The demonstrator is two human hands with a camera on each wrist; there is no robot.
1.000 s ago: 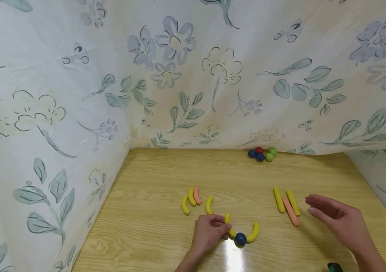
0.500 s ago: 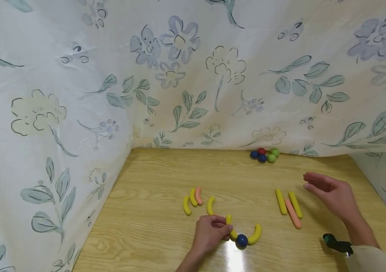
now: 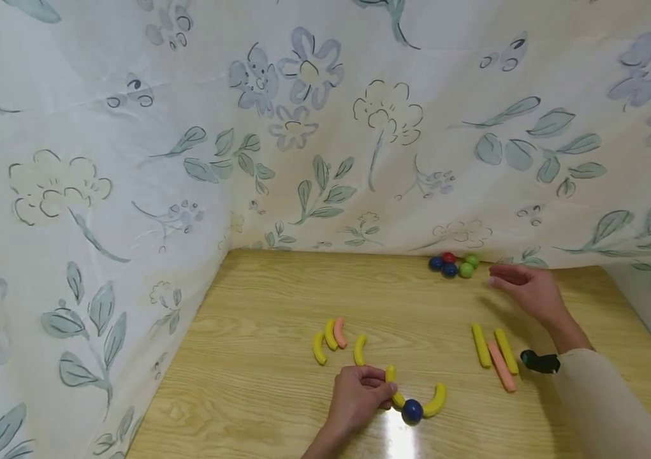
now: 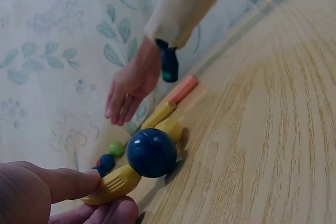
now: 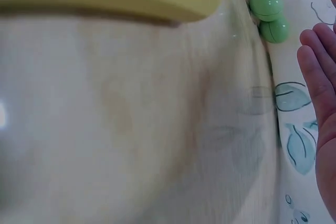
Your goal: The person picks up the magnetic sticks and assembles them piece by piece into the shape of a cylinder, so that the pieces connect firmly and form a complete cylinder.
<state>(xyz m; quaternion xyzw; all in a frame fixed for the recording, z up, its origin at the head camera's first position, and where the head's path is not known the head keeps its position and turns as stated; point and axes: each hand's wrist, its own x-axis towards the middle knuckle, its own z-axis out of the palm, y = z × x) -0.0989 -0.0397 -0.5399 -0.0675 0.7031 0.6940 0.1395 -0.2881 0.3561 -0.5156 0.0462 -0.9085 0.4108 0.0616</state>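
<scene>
My left hand (image 3: 356, 395) pinches a curved yellow stick (image 4: 113, 186) between thumb and fingers. A glossy blue ball (image 3: 412, 412) sits at that stick's end, with another curved yellow stick (image 3: 435, 401) on the ball's other side. Toward the back right, my right hand (image 3: 532, 296) is above the table, fingers straight and holding nothing. Just left of its fingertips are two green balls (image 3: 466, 270), close to a red ball (image 3: 448, 257) and two blue balls (image 3: 436, 263). The right wrist view shows the green balls (image 5: 265, 4) beyond the open fingers.
Several curved sticks, yellow (image 3: 319, 349) and pink (image 3: 339, 333), lie beyond my left hand. Two straight yellow sticks (image 3: 481, 345) and a straight pink one (image 3: 502, 366) lie at right. Floral cloth (image 3: 382, 127) hangs along the wooden table's (image 3: 233, 370) back and sides.
My right hand has moved away and to the left, from beside the straight sticks to near the green balls. The left hand keeps its grip on the curved yellow stick.
</scene>
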